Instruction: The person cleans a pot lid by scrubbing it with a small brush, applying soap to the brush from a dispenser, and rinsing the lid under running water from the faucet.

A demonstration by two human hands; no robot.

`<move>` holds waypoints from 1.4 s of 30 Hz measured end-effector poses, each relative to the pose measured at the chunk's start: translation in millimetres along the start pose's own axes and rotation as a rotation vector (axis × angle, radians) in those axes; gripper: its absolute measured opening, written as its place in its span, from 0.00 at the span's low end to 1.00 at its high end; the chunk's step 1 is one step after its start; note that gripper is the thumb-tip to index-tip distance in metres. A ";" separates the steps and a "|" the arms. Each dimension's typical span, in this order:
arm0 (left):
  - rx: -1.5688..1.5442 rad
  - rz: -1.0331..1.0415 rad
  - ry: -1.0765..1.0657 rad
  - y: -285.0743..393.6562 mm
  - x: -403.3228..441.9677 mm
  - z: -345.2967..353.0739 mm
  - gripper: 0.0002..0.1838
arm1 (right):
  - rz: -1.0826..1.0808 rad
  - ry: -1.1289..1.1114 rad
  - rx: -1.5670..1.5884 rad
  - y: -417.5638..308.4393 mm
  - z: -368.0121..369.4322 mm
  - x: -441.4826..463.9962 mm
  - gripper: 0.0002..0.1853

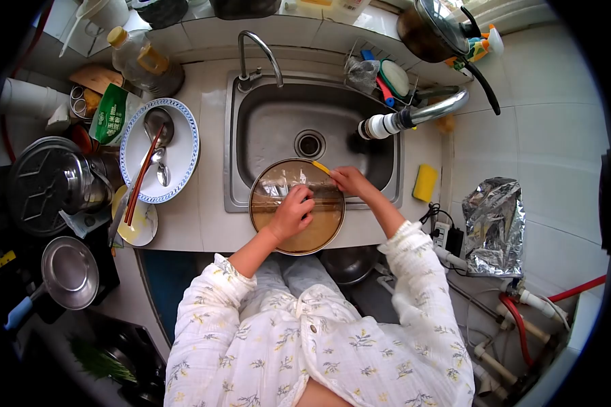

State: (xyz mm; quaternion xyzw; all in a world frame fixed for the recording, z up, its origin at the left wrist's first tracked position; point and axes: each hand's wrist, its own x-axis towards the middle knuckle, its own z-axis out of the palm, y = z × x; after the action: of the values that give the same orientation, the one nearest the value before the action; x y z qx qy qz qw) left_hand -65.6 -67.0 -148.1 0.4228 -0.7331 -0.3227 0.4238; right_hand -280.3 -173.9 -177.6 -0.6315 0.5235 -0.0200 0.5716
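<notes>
A round glass pot lid [271, 197] with a dark metal rim is held over the front edge of the steel sink [229, 169]. My left hand [292, 214] is closed at the middle of the lid, fingers curled around its knob, which is mostly hidden. At the lid's upper right rim, my right hand [352, 183] pinches a thin yellow strip [321, 167], perhaps a sponge seen edge-on. The strip touches the rim. Below the lid's far edge, the sink's drain [309, 144] is in sight.
A curved faucet [259, 51] rises behind the sink. To the left is a white bowl [192, 163] with a ladle, spoons and chopsticks. A yellow sponge [425, 183] lies right of the sink. A wire rack with brushes and a pan [433, 37] are at the back right.
</notes>
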 end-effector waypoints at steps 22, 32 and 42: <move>-0.087 0.149 -0.241 -7.0 -17.7 -9.4 0.13 | -0.163 -0.089 -0.151 -31.4 -2.0 7.7 0.19; 0.200 -0.352 0.111 25.5 -48.7 5.8 0.36 | -0.115 0.289 -0.205 -8.4 27.8 -61.7 0.15; 0.220 -0.273 0.303 18.9 -47.9 22.7 0.20 | -0.121 0.414 -0.368 -7.6 36.6 -74.8 0.11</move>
State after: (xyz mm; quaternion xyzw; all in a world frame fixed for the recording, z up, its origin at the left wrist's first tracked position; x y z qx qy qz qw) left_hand -78.8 -13.4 -158.9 0.6050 -0.6281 -0.2282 0.4329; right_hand -286.4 -98.5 -141.8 -0.7370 0.5855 -0.0874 0.3261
